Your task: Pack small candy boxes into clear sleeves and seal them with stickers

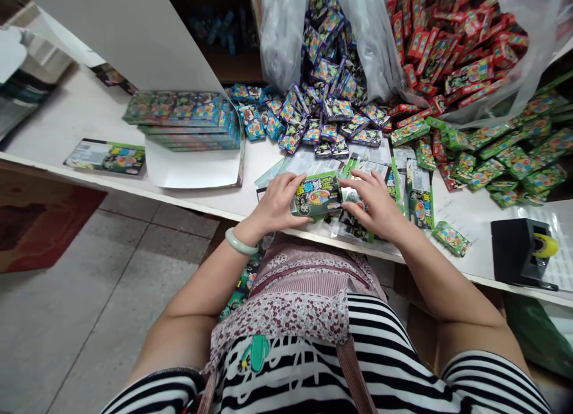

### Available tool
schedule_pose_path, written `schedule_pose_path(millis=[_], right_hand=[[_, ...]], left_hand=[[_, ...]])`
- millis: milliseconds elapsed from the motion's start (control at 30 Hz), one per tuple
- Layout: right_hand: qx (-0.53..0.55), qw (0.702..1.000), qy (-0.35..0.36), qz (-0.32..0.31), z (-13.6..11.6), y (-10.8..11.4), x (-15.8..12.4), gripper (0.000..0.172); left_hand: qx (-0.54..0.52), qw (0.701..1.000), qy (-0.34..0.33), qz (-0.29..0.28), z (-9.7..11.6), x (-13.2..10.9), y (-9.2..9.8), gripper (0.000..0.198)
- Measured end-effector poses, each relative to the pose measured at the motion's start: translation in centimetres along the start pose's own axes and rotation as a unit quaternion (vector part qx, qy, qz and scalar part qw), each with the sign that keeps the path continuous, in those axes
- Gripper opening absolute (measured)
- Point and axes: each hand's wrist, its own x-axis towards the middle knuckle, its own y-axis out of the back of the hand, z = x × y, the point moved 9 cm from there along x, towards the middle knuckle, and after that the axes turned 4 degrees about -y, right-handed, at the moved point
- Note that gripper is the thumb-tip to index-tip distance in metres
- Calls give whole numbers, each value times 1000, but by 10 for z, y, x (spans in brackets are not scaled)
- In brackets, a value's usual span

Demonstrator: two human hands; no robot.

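Note:
My left hand [281, 200] grips the left end of a black and green printed candy packet [317, 193], its thumb along the near edge and fingers along the far edge. My right hand [376, 202] is closed about the packet's right end, with thumb and fingers on its two sides. A pale, shiny surface shows between those fingers; I cannot make out what it is. Flat printed bags [378, 169] lie beneath and behind my right hand. Beside it is another flat bag [419, 193], with a small green candy box [451, 238] to its right.
Small purple boxes [329, 110] and red boxes [465, 50] spill from plastic bags. Green boxes [514, 157] are heaped at right, near a black tape dispenser [514, 250]. At left, packets are stacked in a white carton [192, 169]; a single flat packet [107, 156] lies beside it.

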Motion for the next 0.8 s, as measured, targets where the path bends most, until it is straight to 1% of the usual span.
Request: schedule_pose_path(millis=[67, 133, 200, 267, 367, 433, 500, 567, 633, 700, 800], right_hand=[[38, 999, -25, 22, 6, 2, 0, 44], [63, 997, -33, 33, 9, 4, 2, 43], [48, 998, -28, 23, 8, 2, 4, 39], [12, 999, -26, 17, 5, -1, 7, 37], [-6, 998, -47, 42, 5, -2, 10, 38], [21, 997, -60, 53, 7, -6, 12, 40], [68, 995, -66, 39, 10, -16, 13, 42], [123, 988, -82, 32, 17, -24, 13, 45], [164, 980, -105, 41, 27, -28, 12, 49], [180, 976, -117, 39, 34, -32, 11, 52], [201, 971, -125, 23, 37, -39, 9, 55]], left_hand=[[-14, 1000, 6, 16, -2, 0, 1, 107], [-20, 999, 7, 24, -2, 1, 2, 107], [-16, 1000, 7, 20, -1, 2, 1, 106], [-11, 1000, 11, 9, -2, 3, -1, 104], [-6, 1000, 13, 3, -2, 3, -4, 102], [1, 1000, 9, 10, -1, 2, -3, 102], [12, 1000, 3, 16, -1, 1, -3, 101], [20, 1000, -1, 16, -1, -2, -3, 101], [21, 1000, -4, 13, -2, -3, -3, 102], [24, 1000, -10, 9, -2, -5, -4, 102], [32, 999, -20, -4, -1, -5, -8, 102]])
